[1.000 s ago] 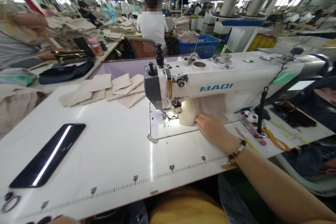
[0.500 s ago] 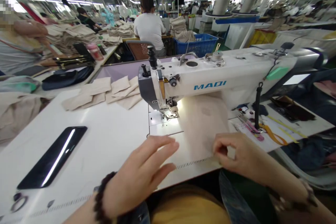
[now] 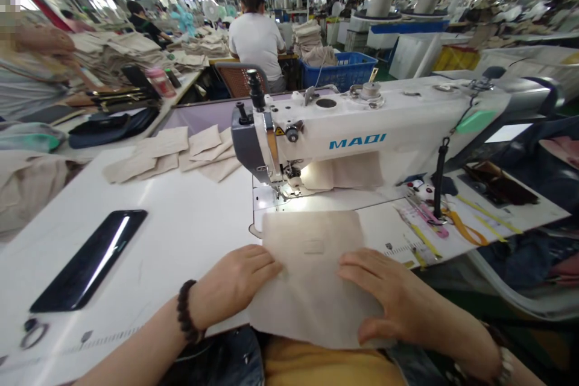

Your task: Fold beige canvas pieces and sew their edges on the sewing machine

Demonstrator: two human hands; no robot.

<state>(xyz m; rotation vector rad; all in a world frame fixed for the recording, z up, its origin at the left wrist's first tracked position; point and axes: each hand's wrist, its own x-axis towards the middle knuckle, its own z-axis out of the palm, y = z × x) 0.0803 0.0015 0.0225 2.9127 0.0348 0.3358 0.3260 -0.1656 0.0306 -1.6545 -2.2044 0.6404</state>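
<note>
A beige fabric panel (image 3: 312, 295) with a small rectangular patch (image 3: 313, 246) near its upper middle lies in front of the sewing machine (image 3: 357, 126), overhanging the table's front edge. My left hand (image 3: 239, 280) is closed at the panel's left edge, fingers together over the cloth and thumb hidden. On the right edge rests my right hand (image 3: 384, 289), its fingers stretched out and its thumb spread away from them. The lit needle area (image 3: 289, 190) lies just beyond the panel. More beige fabric (image 3: 353, 172) lies under the machine arm.
A dark phone (image 3: 90, 259) and a ring (image 3: 34, 335) lie on the left of the white table (image 3: 190, 211). Beige pieces (image 3: 167, 151) are piled behind. Orange-handled scissors (image 3: 465, 229) lie at right. A person in white (image 3: 256, 42) sits ahead, near a blue crate (image 3: 339, 69).
The panel has come toward me from beside the needle, and its patch now shows. My left hand has moved from above the table onto its left edge; my right hand has opened on its right.
</note>
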